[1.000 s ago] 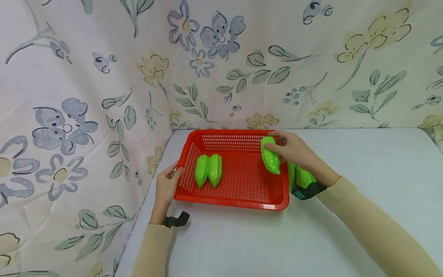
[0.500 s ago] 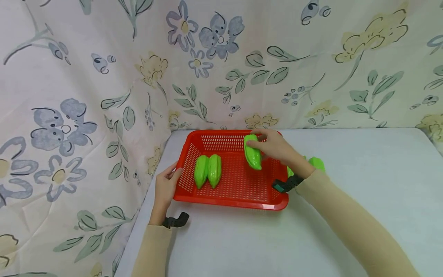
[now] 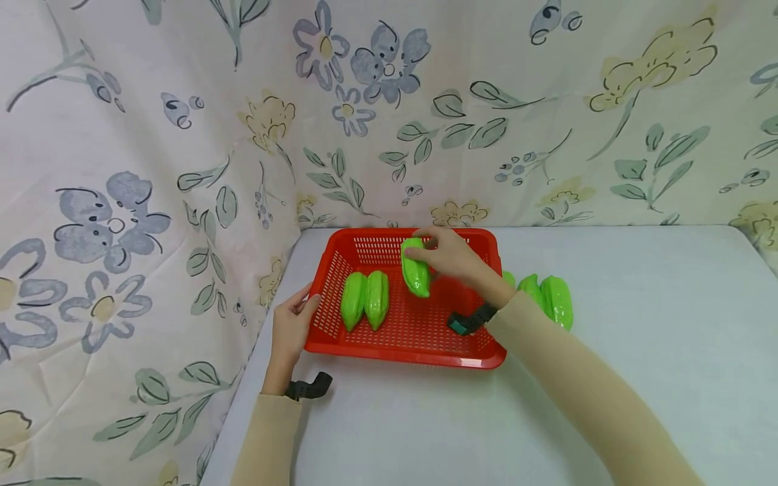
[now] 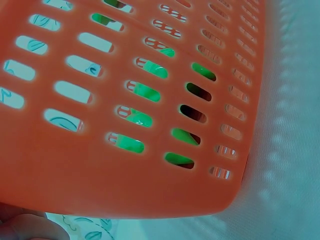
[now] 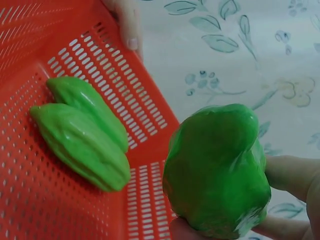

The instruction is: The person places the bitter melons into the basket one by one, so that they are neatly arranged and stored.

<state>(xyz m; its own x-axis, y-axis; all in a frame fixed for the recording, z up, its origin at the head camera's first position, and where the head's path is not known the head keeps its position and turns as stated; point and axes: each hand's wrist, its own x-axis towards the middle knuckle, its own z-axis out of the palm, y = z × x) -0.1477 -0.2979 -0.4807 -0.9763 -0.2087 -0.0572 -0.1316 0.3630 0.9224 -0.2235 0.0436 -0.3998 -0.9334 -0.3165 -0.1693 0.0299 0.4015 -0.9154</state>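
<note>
My right hand (image 3: pixel 452 255) grips a glossy green, ridged fruit with a pointed tip (image 3: pixel 416 268), holding it over the middle of a red plastic basket (image 3: pixel 407 353). In the right wrist view, the lobed end of this held fruit (image 5: pixel 215 170) fills the space between thumb and fingers. Two similar green fruits (image 3: pixel 365 300) lie side by side on the basket floor at the left. My left hand (image 3: pixel 293 327) holds the basket's left rim, thumb over the edge. The left wrist view shows the perforated basket wall (image 4: pixel 135 185) close up, with green showing through its slots.
Several more green fruits (image 3: pixel 557 302) lie on the white table (image 3: pixel 656 324) just right of the basket, partly behind my right forearm. A floral curtain (image 3: pixel 389 155) hangs along the back and left edges of the table.
My right hand has carried the green fruit leftward, from the basket's right side to its middle. The fruits on the table show more now. My left hand stays on the rim.
</note>
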